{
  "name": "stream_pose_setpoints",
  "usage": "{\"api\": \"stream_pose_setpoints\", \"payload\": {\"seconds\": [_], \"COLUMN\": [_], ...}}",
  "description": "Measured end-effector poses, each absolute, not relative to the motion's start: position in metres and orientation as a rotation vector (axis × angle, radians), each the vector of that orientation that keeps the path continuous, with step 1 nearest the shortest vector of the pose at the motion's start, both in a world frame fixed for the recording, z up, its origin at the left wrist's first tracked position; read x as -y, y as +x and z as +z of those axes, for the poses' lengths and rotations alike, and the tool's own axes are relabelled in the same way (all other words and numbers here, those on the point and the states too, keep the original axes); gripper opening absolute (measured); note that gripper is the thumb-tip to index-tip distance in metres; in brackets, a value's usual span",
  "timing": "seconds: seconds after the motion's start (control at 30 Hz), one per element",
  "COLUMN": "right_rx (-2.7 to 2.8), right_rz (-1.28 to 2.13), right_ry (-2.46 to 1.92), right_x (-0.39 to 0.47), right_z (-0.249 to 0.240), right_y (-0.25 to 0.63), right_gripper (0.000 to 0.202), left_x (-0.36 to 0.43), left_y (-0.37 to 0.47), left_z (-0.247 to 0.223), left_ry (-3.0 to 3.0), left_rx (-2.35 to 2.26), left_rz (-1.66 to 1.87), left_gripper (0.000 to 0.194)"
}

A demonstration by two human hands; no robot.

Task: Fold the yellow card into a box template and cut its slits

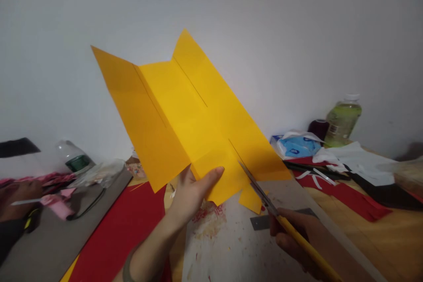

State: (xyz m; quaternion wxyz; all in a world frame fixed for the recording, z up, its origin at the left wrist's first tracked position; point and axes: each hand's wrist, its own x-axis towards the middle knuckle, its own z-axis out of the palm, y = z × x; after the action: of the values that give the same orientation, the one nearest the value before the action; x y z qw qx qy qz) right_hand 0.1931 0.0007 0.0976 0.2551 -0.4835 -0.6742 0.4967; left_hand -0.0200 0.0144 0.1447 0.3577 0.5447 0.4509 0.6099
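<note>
A large yellow paper sheet (pixel 198 110) is raised in front of me, creased into folded panels with thin dark lines on it. My left hand (pixel 194 187) grips its lower edge, the thumb pressed on the front and the other fingers mostly hidden behind. In my right hand (pixel 297 229) is a pair of scissors (pixel 302 244) with a long yellow handle. The blades reach up to the sheet's lower right part, close to one of the dark lines. A small yellow paper piece (pixel 251 200) hangs beside the blades; whether it is still joined to the sheet, I cannot tell.
Below lies a stained grey board (pixel 211 246) with a metal ruler (pixel 261 222). Red sheets (pixel 122 229) lie left; red strips (pixel 360 198), a tissue pack (pixel 299 145) and a green drink bottle (pixel 345 119) are right. Another person's hand (pixel 21 200) is far left, near pink material.
</note>
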Motion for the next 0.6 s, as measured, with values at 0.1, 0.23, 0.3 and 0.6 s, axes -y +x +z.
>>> {"api": "stream_pose_setpoints", "payload": {"seconds": [0.1,0.23,0.3,0.6], "right_rx": [1.82,1.8,1.8,1.732], "right_rz": [1.362,1.297,1.274,1.401], "right_ry": [-1.272,-1.193,-1.132,-1.04], "right_x": [-0.001,-0.002,-0.003,-0.003], "right_z": [0.095,0.092,0.09,0.089], "right_y": [0.192,0.19,0.189,0.182], "right_gripper": [0.038,0.033,0.035,0.058], "left_x": [-0.013,-0.009,-0.007,-0.002], "left_y": [-0.019,-0.016,-0.012,0.004], "left_z": [0.146,0.149,0.148,0.137], "left_ry": [1.382,1.379,1.405,1.384], "left_rx": [-1.143,-1.186,-1.207,-1.276], "left_rz": [1.588,1.604,1.628,1.802], "left_gripper": [0.049,0.045,0.041,0.036]}}
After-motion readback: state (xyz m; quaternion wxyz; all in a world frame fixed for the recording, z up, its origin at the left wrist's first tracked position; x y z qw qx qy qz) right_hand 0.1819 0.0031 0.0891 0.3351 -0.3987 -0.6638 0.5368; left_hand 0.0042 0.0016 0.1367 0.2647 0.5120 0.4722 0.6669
